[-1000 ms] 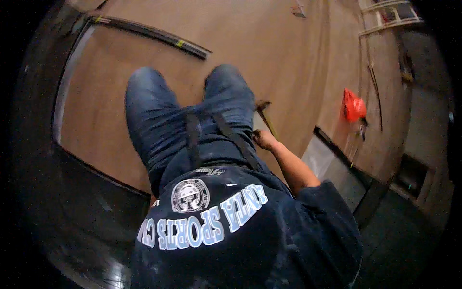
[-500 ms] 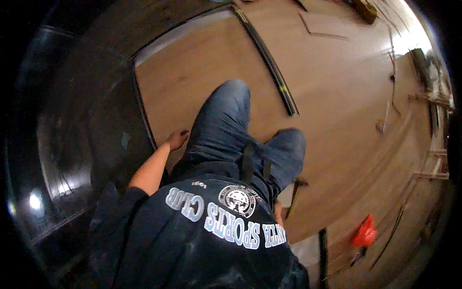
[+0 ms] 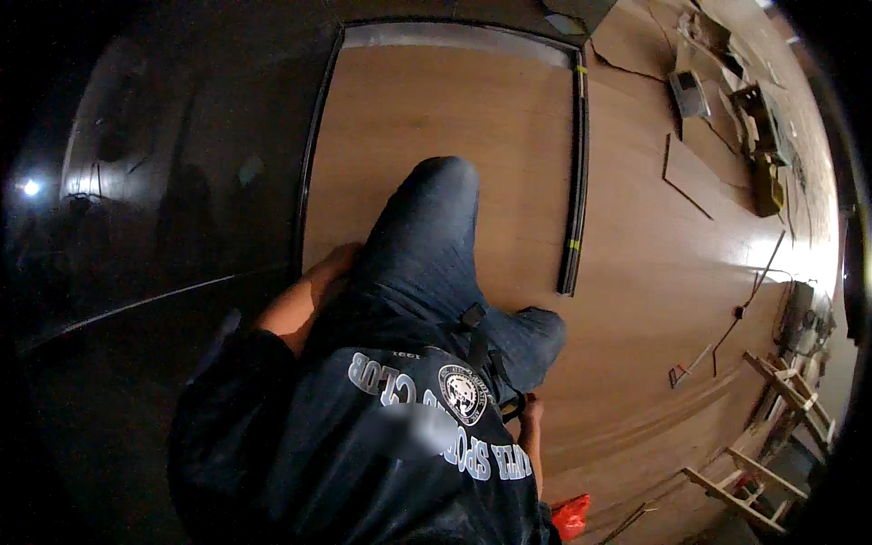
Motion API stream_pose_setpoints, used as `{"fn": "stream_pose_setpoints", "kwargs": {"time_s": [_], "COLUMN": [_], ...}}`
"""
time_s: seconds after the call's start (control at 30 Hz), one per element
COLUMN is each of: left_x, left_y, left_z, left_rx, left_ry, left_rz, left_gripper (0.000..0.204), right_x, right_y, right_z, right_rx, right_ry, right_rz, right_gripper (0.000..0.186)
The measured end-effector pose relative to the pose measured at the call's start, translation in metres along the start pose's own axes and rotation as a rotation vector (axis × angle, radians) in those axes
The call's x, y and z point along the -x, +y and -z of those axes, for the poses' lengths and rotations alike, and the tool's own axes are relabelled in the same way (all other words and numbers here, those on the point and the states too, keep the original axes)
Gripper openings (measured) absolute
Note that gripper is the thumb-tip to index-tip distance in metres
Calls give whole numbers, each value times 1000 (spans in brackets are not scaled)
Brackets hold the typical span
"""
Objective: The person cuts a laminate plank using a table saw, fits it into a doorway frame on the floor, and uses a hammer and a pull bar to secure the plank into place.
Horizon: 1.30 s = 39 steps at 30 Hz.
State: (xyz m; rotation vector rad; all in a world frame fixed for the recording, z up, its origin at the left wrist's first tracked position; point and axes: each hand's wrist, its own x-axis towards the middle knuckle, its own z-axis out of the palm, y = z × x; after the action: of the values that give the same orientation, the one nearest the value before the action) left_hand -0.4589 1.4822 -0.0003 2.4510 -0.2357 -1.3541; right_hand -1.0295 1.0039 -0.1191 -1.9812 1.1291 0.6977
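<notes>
My left hand (image 3: pixel 341 260) is low beside my left thigh, at the edge of the dark upright panel. Its fingers are in shadow and partly behind my jeans (image 3: pixel 422 227), so their pose does not show. On the other side, my right hand (image 3: pixel 531 414) is beside my hip with its fingers curled in. A dark curved piece (image 3: pixel 514 406) lies against these fingers; its kind is unclear. From my waist hangs a black strap (image 3: pixel 474 318) with a buckle. Ahead of my knees, dark strips (image 3: pixel 576 182) with yellow tape marks lie along the brown floor.
A glossy dark panel (image 3: pixel 209 200) fills the left side. Cardboard scraps (image 3: pixel 713 127) and rubble lie at the far right. Nearer are a thin rod (image 3: pixel 749 300), a red-ended tool (image 3: pixel 678 374), wooden frames (image 3: pixel 740 495) and a red plastic bag (image 3: pixel 570 518).
My view has swung to the right and levelled. My left hand has slipped further behind my thigh. A hammer seen beside my right hand before no longer shows plainly; that hand now shows more.
</notes>
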Motion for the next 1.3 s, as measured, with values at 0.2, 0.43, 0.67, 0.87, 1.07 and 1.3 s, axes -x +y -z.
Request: {"fn": "stream_pose_setpoints", "kwargs": {"time_s": [0.2,0.43,0.67,0.87,1.07,1.3], "left_x": [-59,-239,-389,-479,-533,-514], "left_y": [1,-40,112,185,167,148], "left_z": [38,144,286,385,403,411], "left_rx": [146,257,-22,-329,-308,-331], "left_ry": [225,632,777,700,641,722], "left_rz": [72,-225,-281,-176,-70,-206], "left_gripper": [35,22,25,42,72,73], "right_x": [-38,-88,-199,-397,-562,-643], "right_y": [-130,-337,-520,-658,-786,-831], "right_z": [169,249,324,397,405,390], "right_rx": [357,197,429,527,566,787], "right_ry": [345,358,184,215,206,283], "right_rz": [-167,38,185,441,585,765], "right_gripper": [35,32,28,20,35,26]}}
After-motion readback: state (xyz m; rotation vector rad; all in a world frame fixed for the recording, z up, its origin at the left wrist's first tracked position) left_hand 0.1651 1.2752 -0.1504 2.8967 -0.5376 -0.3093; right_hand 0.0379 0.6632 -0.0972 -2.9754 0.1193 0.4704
